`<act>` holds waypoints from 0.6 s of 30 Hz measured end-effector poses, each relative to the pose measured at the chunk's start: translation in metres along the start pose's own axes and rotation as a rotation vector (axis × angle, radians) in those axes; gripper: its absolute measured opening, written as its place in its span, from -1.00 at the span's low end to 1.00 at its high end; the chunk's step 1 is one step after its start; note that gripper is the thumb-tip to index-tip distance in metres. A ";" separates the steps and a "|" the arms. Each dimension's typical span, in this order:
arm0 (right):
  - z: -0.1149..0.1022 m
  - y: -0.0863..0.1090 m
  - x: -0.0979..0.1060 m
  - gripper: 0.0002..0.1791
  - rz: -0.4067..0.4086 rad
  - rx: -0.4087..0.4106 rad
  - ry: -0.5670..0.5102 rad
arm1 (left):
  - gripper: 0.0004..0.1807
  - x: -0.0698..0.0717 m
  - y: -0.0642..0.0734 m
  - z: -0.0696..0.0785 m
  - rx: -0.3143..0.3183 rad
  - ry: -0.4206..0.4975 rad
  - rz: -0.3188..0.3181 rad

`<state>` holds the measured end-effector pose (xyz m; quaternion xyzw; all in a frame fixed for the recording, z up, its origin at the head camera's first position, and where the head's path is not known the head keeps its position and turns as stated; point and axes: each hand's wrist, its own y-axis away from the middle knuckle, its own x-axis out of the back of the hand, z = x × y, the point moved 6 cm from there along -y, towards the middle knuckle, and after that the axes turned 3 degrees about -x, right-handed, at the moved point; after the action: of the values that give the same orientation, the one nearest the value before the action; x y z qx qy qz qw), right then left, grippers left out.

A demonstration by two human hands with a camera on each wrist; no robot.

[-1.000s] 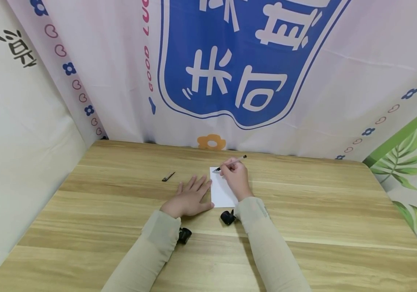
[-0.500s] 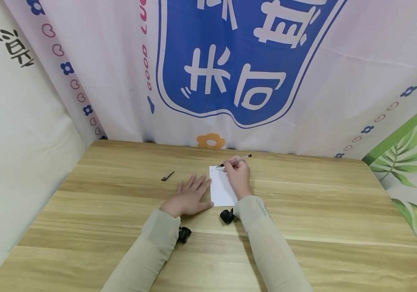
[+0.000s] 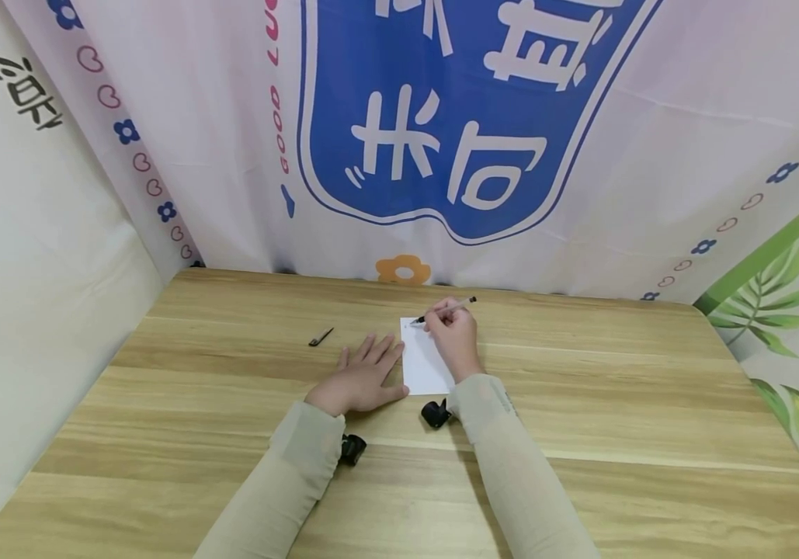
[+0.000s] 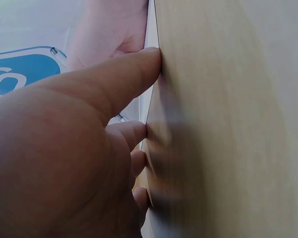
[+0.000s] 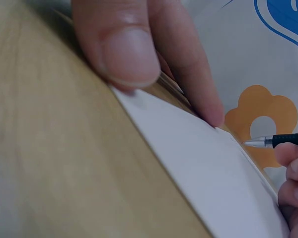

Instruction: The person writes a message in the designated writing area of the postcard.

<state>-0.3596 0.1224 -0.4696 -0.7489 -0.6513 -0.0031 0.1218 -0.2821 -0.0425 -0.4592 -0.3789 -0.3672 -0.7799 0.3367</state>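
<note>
A small white sheet of paper (image 3: 425, 369) lies on the wooden table, with a tiny dark mark near its upper left corner. My right hand (image 3: 456, 340) pinches a clear-barrelled gel pen (image 3: 456, 305), its tip close over the top of the sheet. In the right wrist view, the pen's metal tip and black grip (image 5: 288, 141) show beside the curled fingers. Spread flat on the table, my left hand (image 3: 360, 382) holds the paper's left edge with thumb and index fingertips. The left wrist view shows the left hand (image 4: 54, 144) from the thumb side.
A dark pen cap (image 3: 321, 337) lies on the table (image 3: 231, 373) left of the paper. Black wrist cameras sit under both cuffs, one of them (image 3: 435, 414) just below the sheet. A printed curtain (image 3: 245, 202) hangs along the table's back edge.
The pen tip has shifted right along the top of the paper, then slightly back left. A tiny mark now shows near the upper left corner. My left hand has stayed in place.
</note>
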 end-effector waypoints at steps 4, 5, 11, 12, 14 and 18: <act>0.000 0.000 -0.001 -0.91 -0.009 0.000 0.001 | -0.13 0.000 0.001 0.000 -0.001 0.000 0.000; -0.001 0.000 -0.001 -0.91 -0.011 0.000 0.001 | -0.13 0.000 0.001 0.000 -0.002 0.000 0.001; -0.002 0.000 -0.002 -0.90 -0.024 -0.004 0.015 | -0.13 0.002 0.002 0.001 -0.005 0.002 0.001; -0.002 0.000 -0.002 -0.90 -0.025 -0.006 0.017 | -0.13 0.002 0.003 0.002 -0.002 0.000 0.000; -0.002 0.000 -0.002 -0.89 -0.028 -0.007 0.023 | -0.13 0.002 0.003 0.002 0.001 -0.004 -0.002; -0.002 0.000 -0.002 -0.89 -0.026 0.000 0.035 | -0.12 0.002 0.004 0.002 0.003 -0.003 -0.005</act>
<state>-0.3595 0.1204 -0.4678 -0.7402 -0.6588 -0.0179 0.1330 -0.2795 -0.0429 -0.4554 -0.3789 -0.3698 -0.7795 0.3347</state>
